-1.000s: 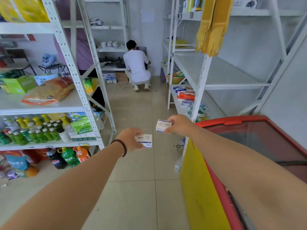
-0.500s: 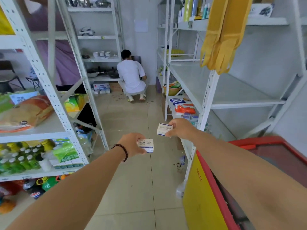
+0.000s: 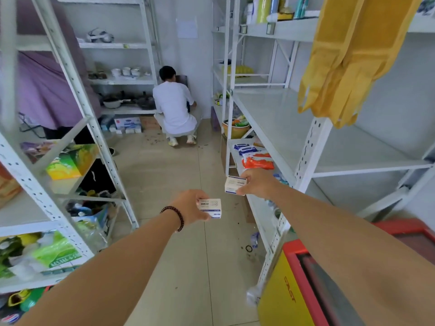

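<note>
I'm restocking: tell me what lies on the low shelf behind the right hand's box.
Orange packets and blue packets lie on the low shelf beyond the box. The right hand covers the shelf stretch nearest it.

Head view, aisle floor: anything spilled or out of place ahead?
Yes. A small black ring and a crumpled scrap lie loose on the floor by the right shelf, and dark crumbs are scattered near the crouching person. The left box in the left hand and the right box in the right hand look undamaged.

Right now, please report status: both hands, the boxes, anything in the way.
Left hand grips small white box. Right hand grips second white box. Crouching person at aisle's far end.
</note>
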